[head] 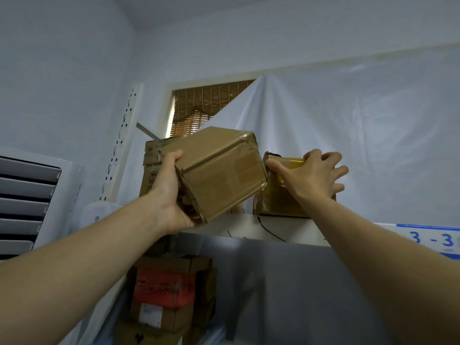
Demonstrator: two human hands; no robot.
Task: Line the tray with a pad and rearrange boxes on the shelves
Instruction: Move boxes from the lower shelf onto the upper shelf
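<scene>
A: What's at the far left?

B: A louvred panel (27, 202), then a slotted upright (124, 135) against the wall. Neither is in the way.

A: And the hands?

B: The left hand (171, 192) grips the tilted cardboard box (219, 173) from beneath, thumb curled over its upper edge. It hangs above the front lip of the top shelf (251, 227), in front of a taller carton (151, 168). The right hand (311, 175) clasps the top of a small yellow-taped box (281, 195) standing on the shelf.

A: How should this go?

B: I'd level the tilted box first, then slide the small one rightward; the shelf looks free there, under the white sheet (348, 133).

A: Risks?

B: The lip is close, so keep both boxes well back. The tray isn't visible.
</scene>
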